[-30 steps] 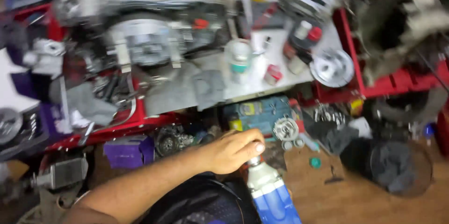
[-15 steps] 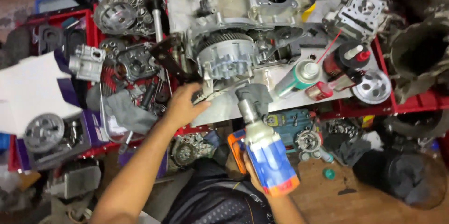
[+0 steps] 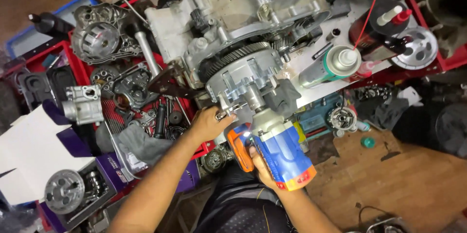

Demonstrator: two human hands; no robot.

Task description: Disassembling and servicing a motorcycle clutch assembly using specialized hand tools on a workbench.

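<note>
1. An engine case [image 3: 243, 4] is seen lying on the bench, with its round clutch assembly [image 3: 245, 70] turned toward the camera.
2. A blue and orange power driver [image 3: 279, 150] is gripped in the right hand [image 3: 260, 167], fingers wrapped around the handle under the tool body; the nose is pressed up against the centre of the clutch assembly.
3. A small metal holding tool [image 3: 226, 111] at the lower left edge of the clutch is clasped by the left hand [image 3: 209, 123], the fingers curled shut over it; what lies under the palm cannot be made out.
4. The step in hand is judged to be the running of a central fastener, with the clutch braced against turning.
5. Whether the fastener is being tightened or loosened cannot be told.
6. For the next move, the driver must be kept square on the fastener and the brace held firm, or the socket could slip off.
7. A spray can [image 3: 333, 65] is seen lying just right of the clutch, and a grey rag [image 3: 138, 145] left of the forearm, among loose parts on the red tray [image 3: 63, 50].
</note>
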